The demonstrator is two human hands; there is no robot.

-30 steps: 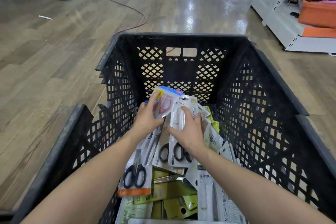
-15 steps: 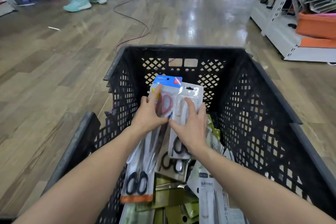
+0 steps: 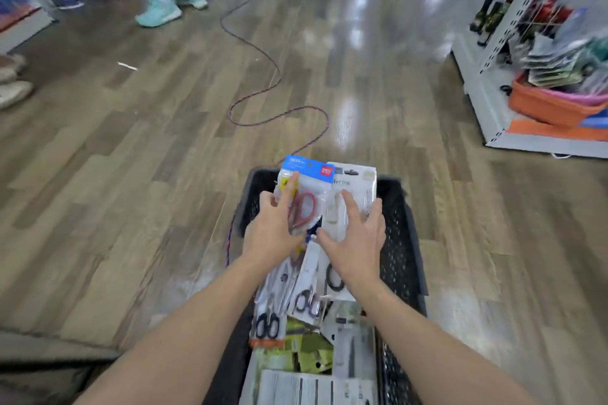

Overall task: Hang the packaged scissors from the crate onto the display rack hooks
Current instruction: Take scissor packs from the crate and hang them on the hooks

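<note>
Both hands above black crate [image 3: 403,242]. L hand [image 3: 274,233] grips blue-top scissors pack [image 3: 307,187]; R hand [image 3: 357,240], fingers spread, holds white pack [image 3: 357,186]. More packs below.

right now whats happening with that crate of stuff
A person is lifting a bunch of packaged scissors out of a black crate on the shop floor. The left hand grips a blue-topped pack of red-handled scissors; the right hand holds a white pack beside it, with more packs fanned below. Nothing is hung yet: the display rack stands off to the right.
</note>
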